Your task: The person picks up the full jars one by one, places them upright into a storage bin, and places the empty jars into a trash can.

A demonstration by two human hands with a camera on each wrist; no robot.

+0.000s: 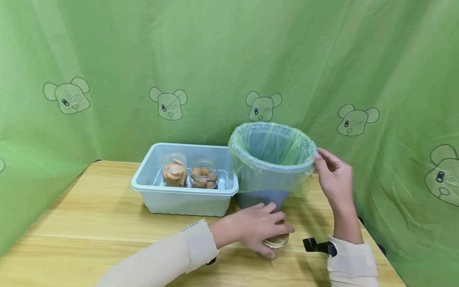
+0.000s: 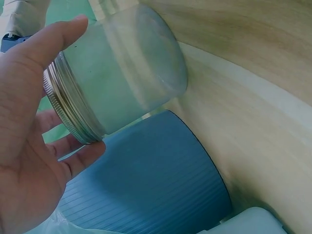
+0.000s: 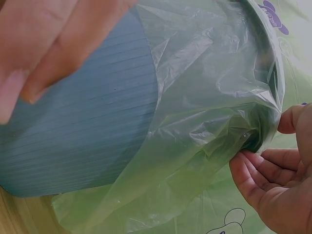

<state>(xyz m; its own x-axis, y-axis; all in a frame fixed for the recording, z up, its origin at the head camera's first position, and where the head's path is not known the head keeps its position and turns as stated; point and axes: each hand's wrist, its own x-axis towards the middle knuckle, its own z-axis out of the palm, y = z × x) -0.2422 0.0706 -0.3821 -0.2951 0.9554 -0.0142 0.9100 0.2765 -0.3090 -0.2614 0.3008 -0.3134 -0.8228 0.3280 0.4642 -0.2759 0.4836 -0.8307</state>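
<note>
My left hand grips a clear screw-top jar from above, fingers and thumb spread around its metallic lid. Through the clear wall of the jar no contents show. It stands in front of a blue trash bin, close to the tabletop. A thin green trash bag lines the bin and folds down over its outside. At the bin's right side, my right hand pinches the rim and the bag's folded edge, thumb on top and fingers beneath.
Left of the bin stands a light blue plastic basin. In it are a clear jar of flat crackers and a clear jar of round brown snacks. A green curtain hangs behind the wooden table.
</note>
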